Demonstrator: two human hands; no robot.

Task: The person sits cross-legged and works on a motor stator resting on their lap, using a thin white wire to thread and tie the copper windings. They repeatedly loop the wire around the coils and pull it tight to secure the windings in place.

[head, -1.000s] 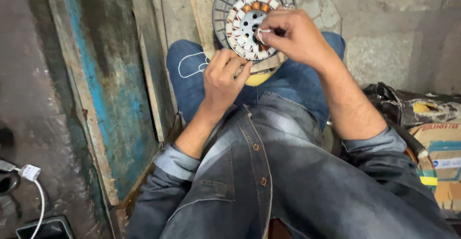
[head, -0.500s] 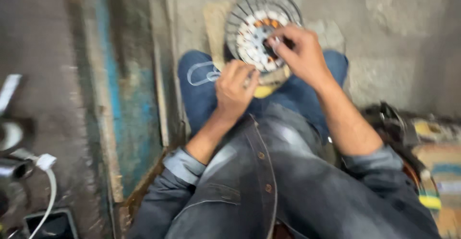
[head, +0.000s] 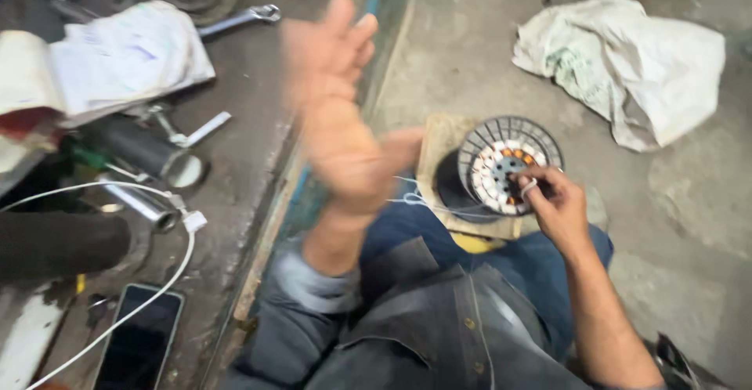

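since a moment ago my left hand (head: 345, 116) has lifted away, fingers spread and empty, leaving my right hand (head: 552, 202) nearer, pinching white string (head: 423, 200) right at the round motor winding (head: 505, 167) under its fingertips.

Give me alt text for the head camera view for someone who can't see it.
A seated person's right hand rests fingers on a round wound motor stator on their lap, while the blurred left hand is raised open. A phone and wrench lie left.
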